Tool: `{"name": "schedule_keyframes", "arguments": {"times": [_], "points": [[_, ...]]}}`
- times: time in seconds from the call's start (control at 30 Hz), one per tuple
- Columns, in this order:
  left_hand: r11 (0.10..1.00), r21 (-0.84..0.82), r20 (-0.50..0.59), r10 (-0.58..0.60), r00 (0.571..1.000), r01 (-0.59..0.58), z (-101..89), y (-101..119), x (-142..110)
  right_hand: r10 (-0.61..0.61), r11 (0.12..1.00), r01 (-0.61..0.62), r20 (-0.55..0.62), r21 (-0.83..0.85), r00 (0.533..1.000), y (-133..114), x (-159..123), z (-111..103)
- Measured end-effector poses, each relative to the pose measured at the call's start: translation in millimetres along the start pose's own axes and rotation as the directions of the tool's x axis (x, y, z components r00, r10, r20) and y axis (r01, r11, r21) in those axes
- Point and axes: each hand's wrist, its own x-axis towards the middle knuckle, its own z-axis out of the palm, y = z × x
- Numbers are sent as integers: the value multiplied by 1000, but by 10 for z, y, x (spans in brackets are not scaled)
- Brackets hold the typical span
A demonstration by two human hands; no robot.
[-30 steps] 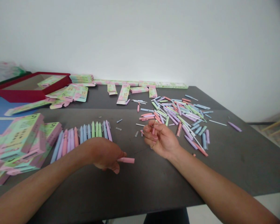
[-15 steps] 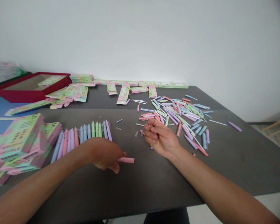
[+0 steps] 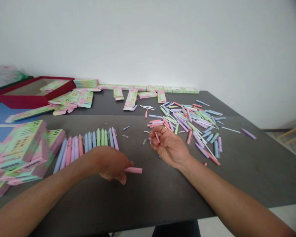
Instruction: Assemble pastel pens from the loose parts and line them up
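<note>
My left hand rests on the dark table, its fingers closed around a pink pen barrel that sticks out to the right. My right hand lies palm up a little farther back, fingers curled around a small pink pen part. Just behind my right hand spreads a loose pile of pastel pen parts. A row of assembled pastel pens lies side by side behind my left hand.
Stacked pink-and-green pen boxes stand at the left. Flat box blanks lie along the table's back edge by the white wall. A red tray sits at the far left. A lone purple barrel lies at the right.
My right hand has shifted slightly left and its fingers have loosened, showing the small pink part. My left hand has not moved.
</note>
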Motion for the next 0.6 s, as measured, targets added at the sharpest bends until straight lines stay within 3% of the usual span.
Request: {"name": "schedule_keyframes", "arguments": {"times": [0.6], "points": [[999, 11, -8, -36, 999, 36, -1, 27, 6, 21, 998, -20, 15, -55, 1000, -7, 6, -7]]}}
